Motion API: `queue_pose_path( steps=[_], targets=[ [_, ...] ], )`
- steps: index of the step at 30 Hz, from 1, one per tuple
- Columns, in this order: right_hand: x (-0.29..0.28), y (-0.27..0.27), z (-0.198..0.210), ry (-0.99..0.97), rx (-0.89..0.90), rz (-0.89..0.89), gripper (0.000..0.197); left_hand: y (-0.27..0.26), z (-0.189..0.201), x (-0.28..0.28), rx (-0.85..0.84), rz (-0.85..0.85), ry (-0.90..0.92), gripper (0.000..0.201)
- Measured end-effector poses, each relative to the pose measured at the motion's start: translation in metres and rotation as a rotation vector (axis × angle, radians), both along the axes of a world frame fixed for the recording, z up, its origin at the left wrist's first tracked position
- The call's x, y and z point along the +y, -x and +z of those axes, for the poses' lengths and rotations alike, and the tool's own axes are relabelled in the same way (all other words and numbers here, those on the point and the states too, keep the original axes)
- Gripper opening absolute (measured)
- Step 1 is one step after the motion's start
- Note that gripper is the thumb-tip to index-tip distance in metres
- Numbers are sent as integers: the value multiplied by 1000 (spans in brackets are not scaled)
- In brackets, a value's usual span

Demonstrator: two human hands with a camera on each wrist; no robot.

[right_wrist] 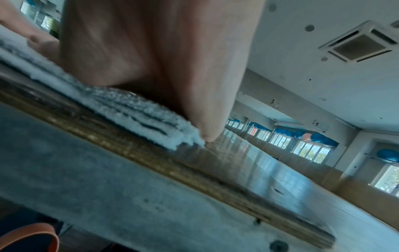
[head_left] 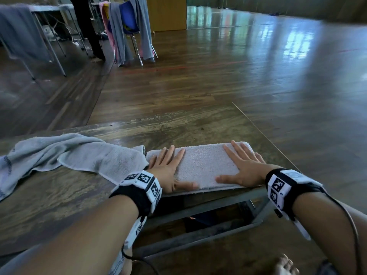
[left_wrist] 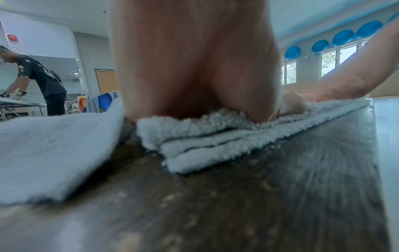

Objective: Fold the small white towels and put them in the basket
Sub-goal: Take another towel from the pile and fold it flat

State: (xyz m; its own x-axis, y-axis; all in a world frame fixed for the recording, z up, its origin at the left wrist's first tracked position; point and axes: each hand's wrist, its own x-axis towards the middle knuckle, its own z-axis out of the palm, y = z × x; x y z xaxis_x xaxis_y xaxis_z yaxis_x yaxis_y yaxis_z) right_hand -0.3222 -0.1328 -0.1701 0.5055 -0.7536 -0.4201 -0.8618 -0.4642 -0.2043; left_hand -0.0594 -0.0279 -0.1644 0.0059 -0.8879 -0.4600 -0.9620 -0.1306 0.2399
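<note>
A small white towel [head_left: 204, 165], folded into a long strip of several layers [left_wrist: 202, 141] [right_wrist: 142, 110], lies at the near right corner of the wooden table [head_left: 59, 195]. My left hand [head_left: 168, 167] lies flat on its left end, fingers straight and spread. My right hand [head_left: 242, 167] presses flat on its right end the same way. A second pale towel [head_left: 69, 155] lies crumpled and unfolded to the left, its edge touching the folded one. No basket is in view.
The table's right edge [head_left: 278, 149] runs just past my right hand, its metal frame [head_left: 208, 205] showing below. Beyond lies wood floor. A chair draped with grey and pink towels [head_left: 129, 30], another table [head_left: 39, 8] and a standing person [left_wrist: 36, 80] are at the far left.
</note>
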Motion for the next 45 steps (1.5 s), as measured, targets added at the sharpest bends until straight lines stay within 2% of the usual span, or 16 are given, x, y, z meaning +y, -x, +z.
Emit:
queue_pose_path(
  steps=[4, 7, 8, 10, 12, 14, 18, 21, 22, 25, 30, 33, 37, 39, 42, 45],
  targets=[
    [4, 6, 4, 0, 4, -40, 140, -9, 9, 8, -43, 37, -70, 136],
    [9, 3, 10, 110, 0, 4, 136, -8, 15, 9, -54, 53, -99, 136],
    [12, 1, 15, 179, -40, 35, 127, -6, 16, 7, -59, 59, -87, 134],
    [20, -5, 27, 255, -158, 101, 94, -1, 19, 1, -83, 78, -33, 128],
    [30, -15, 35, 139, -268, 123, 67, 4, 22, -3, -127, 90, 35, 122],
    [40, -24, 35, 22, -263, 161, 59, 7, 24, -5, -177, 89, 98, 117],
    [39, -27, 34, 132, -132, 166, 71, 10, 29, -6, -251, 135, 181, 93],
    [35, -20, 32, 171, -169, 88, 62, 15, 36, -6, -213, 204, 247, 55],
    [34, -18, 31, 213, -187, 81, 62, 17, 38, -5, -159, 231, 223, 51],
    [31, -11, 28, 313, -256, 30, 61, 25, 44, -2, 54, 239, 88, 53],
    [25, 2, 19, 192, -280, 8, 57, 40, 56, -3, 312, 156, 32, 41],
    [21, 14, 18, 85, -320, 5, 69, 41, 60, 1, 345, 101, 5, 51],
    [16, 25, 24, 17, -280, 6, 89, 33, 60, 8, 227, -35, 89, 72],
    [15, 28, 28, -17, -255, 7, 92, 28, 55, 11, 203, -105, 144, 72],
    [14, 31, 34, -49, -232, 29, 97, 23, 45, 13, 270, -133, 300, 43],
    [20, 30, 38, -87, -204, 91, 108, 24, 37, 8, 250, -114, 556, 16]
  ],
)
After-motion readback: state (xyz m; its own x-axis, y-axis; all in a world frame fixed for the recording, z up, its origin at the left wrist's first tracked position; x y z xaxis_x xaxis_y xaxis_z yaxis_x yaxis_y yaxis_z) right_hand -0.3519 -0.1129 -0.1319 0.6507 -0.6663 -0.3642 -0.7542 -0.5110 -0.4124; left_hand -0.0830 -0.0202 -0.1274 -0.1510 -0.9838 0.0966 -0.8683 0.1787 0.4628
